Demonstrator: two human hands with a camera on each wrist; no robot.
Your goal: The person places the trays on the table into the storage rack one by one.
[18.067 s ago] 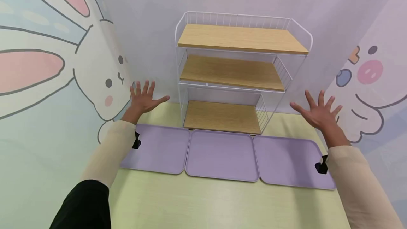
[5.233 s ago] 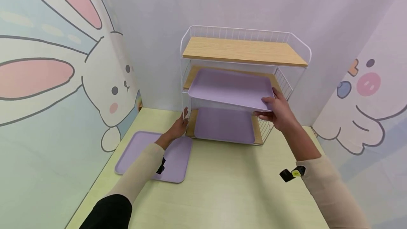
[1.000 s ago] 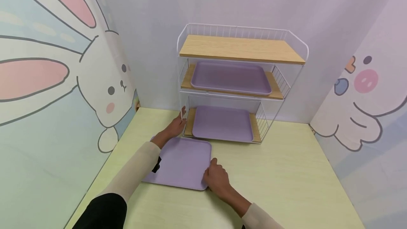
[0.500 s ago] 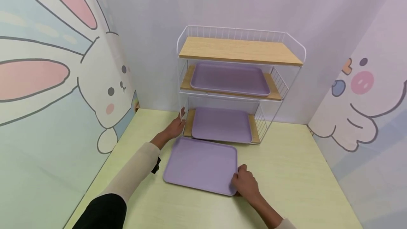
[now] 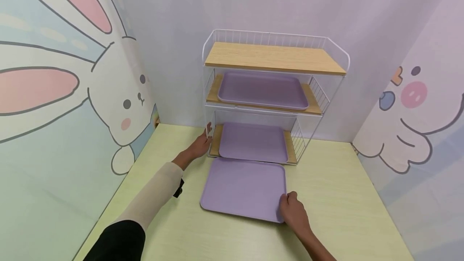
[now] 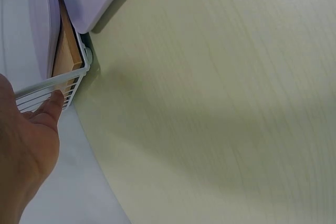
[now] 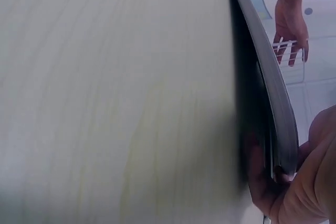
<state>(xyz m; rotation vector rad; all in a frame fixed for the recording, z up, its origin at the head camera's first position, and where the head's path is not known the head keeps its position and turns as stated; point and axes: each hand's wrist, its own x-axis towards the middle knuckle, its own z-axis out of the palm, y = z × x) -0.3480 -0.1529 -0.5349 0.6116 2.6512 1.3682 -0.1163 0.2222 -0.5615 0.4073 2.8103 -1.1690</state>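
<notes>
In the head view my right hand (image 5: 295, 214) pinches the near right corner of a lilac tray (image 5: 244, 188) in front of the rack. The right wrist view has fingers under the tray's edge (image 7: 273, 87), with a dark gap beneath it. My left hand (image 5: 199, 145) touches the left side of the white wire rack (image 5: 235, 108); its fingers lie extended against the side wires, seen also in the left wrist view. A second lilac tray (image 5: 262, 90) lies on the middle wooden shelf, and a third tray (image 5: 253, 142) on the bottom one.
The rack's top wooden board (image 5: 273, 56) has a wire rail round its back and sides. Pale wood-grain table (image 5: 344, 196) stretches around the rack. Printed curtains with a rabbit (image 5: 119, 92) and another cartoon animal (image 5: 413, 116) enclose both sides.
Since 5.2 seconds ago, a tray has come to rest on the middle shelf. My right hand has taken hold of the remaining table tray and moved it rightward, before the rack. My left hand stays.
</notes>
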